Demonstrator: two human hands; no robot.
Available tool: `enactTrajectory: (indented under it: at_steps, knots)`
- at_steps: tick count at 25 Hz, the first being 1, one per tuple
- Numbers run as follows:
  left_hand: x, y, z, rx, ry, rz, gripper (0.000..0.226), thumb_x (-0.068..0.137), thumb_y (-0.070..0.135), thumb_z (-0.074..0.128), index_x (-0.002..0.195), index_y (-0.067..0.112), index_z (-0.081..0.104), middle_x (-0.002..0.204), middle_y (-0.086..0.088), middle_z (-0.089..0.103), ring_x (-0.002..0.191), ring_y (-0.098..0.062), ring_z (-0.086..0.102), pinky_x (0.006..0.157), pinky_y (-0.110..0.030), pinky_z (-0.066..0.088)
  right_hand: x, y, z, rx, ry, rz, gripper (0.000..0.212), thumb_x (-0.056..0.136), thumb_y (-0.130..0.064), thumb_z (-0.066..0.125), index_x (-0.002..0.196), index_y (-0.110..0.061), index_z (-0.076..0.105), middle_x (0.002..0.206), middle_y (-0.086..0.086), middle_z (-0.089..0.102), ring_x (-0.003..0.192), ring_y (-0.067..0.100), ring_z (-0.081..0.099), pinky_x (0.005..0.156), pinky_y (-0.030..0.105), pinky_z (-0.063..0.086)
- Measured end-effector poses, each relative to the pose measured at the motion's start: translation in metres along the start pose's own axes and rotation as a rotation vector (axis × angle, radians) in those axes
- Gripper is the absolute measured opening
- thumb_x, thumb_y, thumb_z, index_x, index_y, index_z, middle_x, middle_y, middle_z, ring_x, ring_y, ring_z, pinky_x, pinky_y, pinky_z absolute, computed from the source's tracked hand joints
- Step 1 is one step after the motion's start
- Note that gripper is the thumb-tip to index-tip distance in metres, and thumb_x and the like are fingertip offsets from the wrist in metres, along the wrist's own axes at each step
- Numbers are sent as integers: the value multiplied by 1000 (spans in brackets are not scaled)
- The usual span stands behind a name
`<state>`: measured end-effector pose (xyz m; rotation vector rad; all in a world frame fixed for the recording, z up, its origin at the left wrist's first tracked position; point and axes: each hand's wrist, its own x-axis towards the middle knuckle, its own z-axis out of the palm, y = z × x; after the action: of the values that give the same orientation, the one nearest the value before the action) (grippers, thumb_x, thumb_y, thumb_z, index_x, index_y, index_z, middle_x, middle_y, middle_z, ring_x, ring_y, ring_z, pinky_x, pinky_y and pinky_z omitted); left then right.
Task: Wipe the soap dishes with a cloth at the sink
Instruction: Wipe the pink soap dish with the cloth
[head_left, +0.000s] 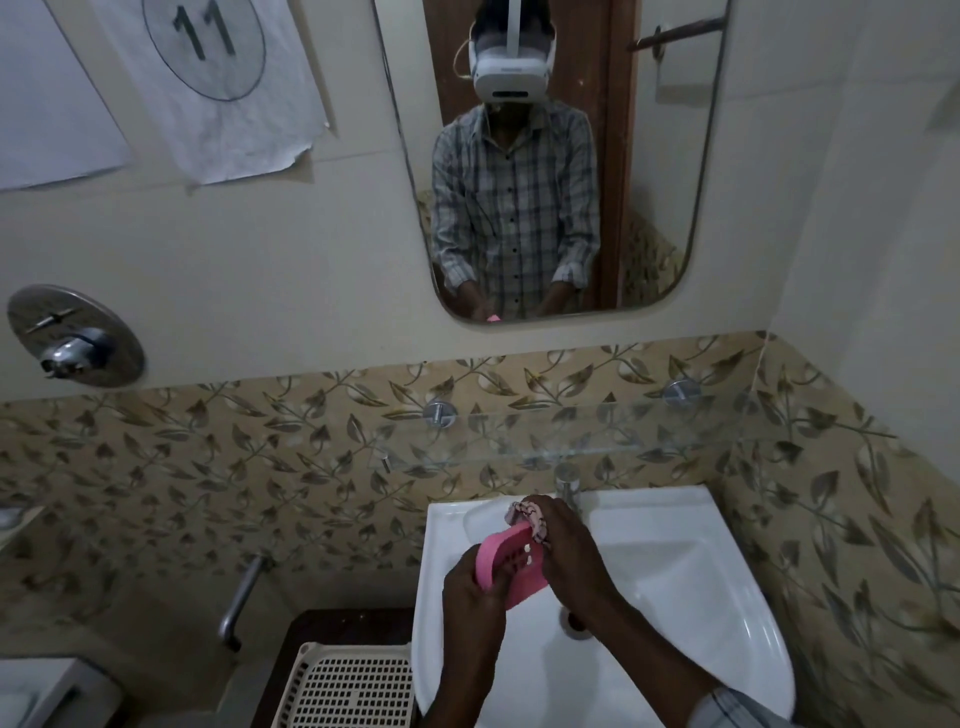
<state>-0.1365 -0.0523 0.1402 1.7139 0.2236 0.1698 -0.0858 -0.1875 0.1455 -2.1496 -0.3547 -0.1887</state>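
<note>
Over the white sink (675, 571) I hold a pink slotted soap dish (506, 553) tilted on edge. My left hand (472, 587) grips its lower left rim, with fingers showing through the slots. My right hand (566, 545) presses a crumpled pink-and-white patterned cloth (524, 512) against the dish's upper right end. Both hands hover above the basin, just in front of the chrome tap (567, 483).
A white perforated plastic basket (353, 686) stands left of the sink on a dark surface. A glass shelf (571, 431) juts from the leaf-patterned tiles above the tap. A mirror (545, 156) hangs above. A chrome shower mixer (72, 338) and pipe (239, 597) sit on the left wall.
</note>
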Motion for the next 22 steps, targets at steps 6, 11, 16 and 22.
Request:
enactTrajectory:
  at_steps: [6, 11, 16, 22]
  knots:
    - [29, 22, 2, 251, -54, -21, 18, 89, 11, 64, 76, 15, 76, 71, -6, 76, 65, -22, 72, 59, -31, 57, 1, -5, 8, -10, 31, -93, 31, 94, -14, 54, 123, -16, 62, 118, 1, 67, 111, 19, 62, 95, 31, 50]
    - [36, 12, 18, 179, 345, 55, 24, 95, 13, 58, 74, 11, 70, 66, -3, 69, 63, -22, 68, 58, -40, 58, -7, -24, 33, 329, 75, 542, 20, 99, -11, 49, 118, -15, 55, 88, -2, 65, 70, 16, 70, 51, 28, 60]
    - [55, 10, 21, 34, 316, -103, 21, 95, 12, 57, 80, 7, 71, 75, -10, 73, 70, -27, 72, 65, -42, 62, 1, -27, 23, 350, 75, 522, 17, 101, -16, 50, 116, -13, 58, 86, 4, 71, 63, 12, 71, 46, 21, 52]
    - [47, -7, 18, -181, 330, -204, 24, 98, 10, 55, 80, 4, 70, 78, -14, 73, 73, -30, 70, 64, -36, 54, -7, -7, 22, 488, -18, 555, 26, 99, -35, 52, 109, -17, 68, 100, 8, 75, 84, 26, 75, 66, 48, 64]
